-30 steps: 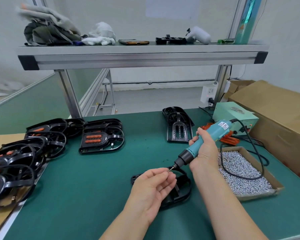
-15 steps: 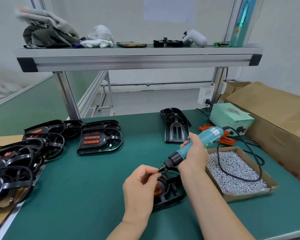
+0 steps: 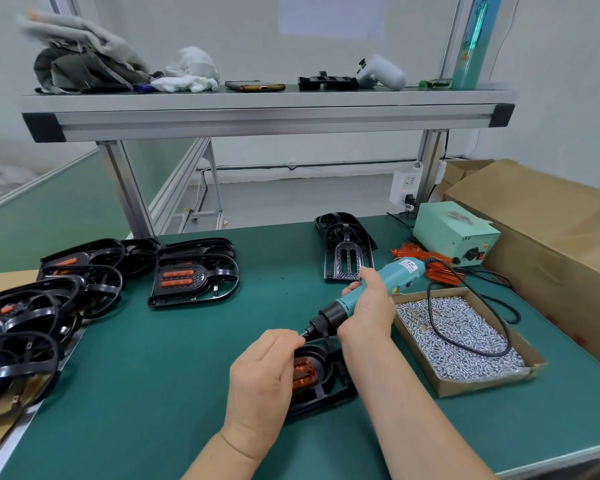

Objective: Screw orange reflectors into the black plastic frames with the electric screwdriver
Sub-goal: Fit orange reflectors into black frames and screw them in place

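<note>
The right hand wraps around the teal screwdriver at mid-body, fingers curled tightly about it, with the tool slanting down and to the left. Its black nose ends at the left hand, whose thumb and forefinger pinch together at the bit tip; any screw between them is too small to make out. Below both hands a black frame lies flat on the green mat, near the front edge, with an orange reflector seated in it and partly covered by the left hand. Just right of the right forearm sits a cardboard tray full of silver screws, and the screwdriver's black cord loops across them. Behind the tray are loose orange reflectors and a pale green power unit. A frame with empty slots lies behind the screwdriver. To the left, a frame with two reflectors fitted lies flat, and further left more frames are heaped at the mat's edge. A large carton stands on the right.
</note>
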